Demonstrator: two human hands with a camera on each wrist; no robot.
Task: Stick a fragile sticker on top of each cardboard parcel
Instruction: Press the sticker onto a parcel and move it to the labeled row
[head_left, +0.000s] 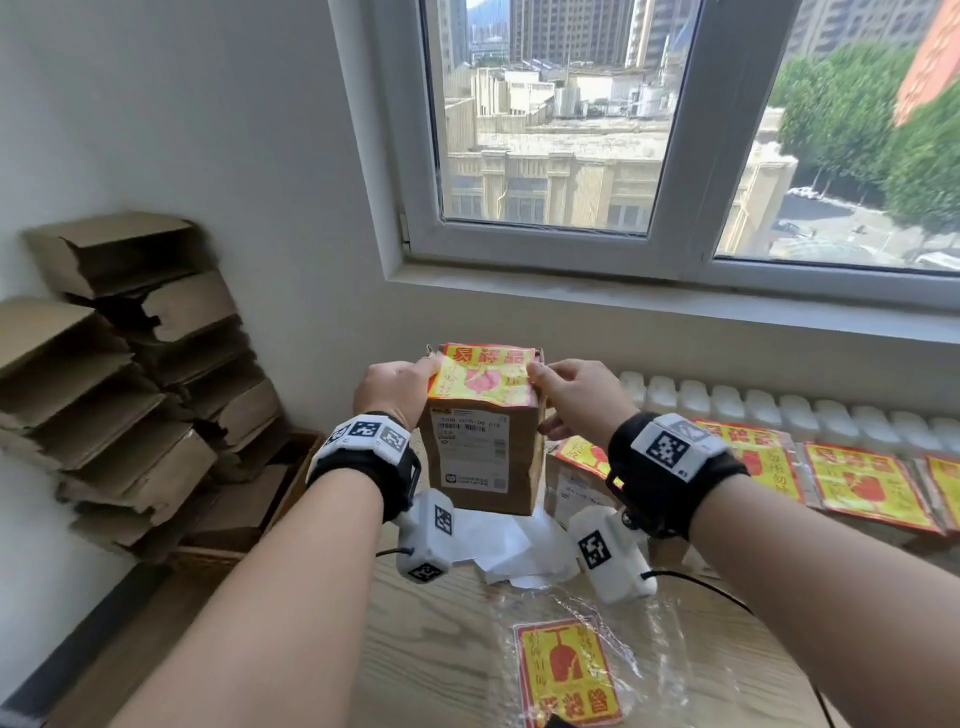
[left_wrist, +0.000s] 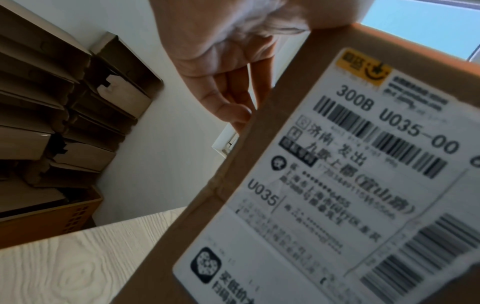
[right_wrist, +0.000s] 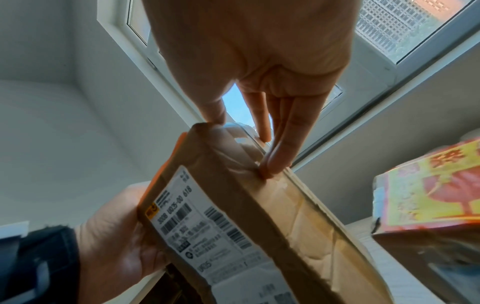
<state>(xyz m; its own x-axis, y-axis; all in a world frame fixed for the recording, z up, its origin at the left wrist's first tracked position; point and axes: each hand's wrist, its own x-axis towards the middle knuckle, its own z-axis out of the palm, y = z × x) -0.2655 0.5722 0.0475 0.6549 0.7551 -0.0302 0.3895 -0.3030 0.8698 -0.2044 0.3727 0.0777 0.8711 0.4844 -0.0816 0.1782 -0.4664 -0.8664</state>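
where it caps the boxy cardboard parcel, crinkled rectangular sticker

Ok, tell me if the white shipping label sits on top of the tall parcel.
No, the shipping label is on the parcel's front side; the fragile sticker covers the top.

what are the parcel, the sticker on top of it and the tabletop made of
The cardboard parcel looks like brown matt card, creased at its edges. The fragile sticker seems thin paper or film, wrinkled, slightly shiny, printed yellow and red. The table shows pale wood grain, perhaps laminate.
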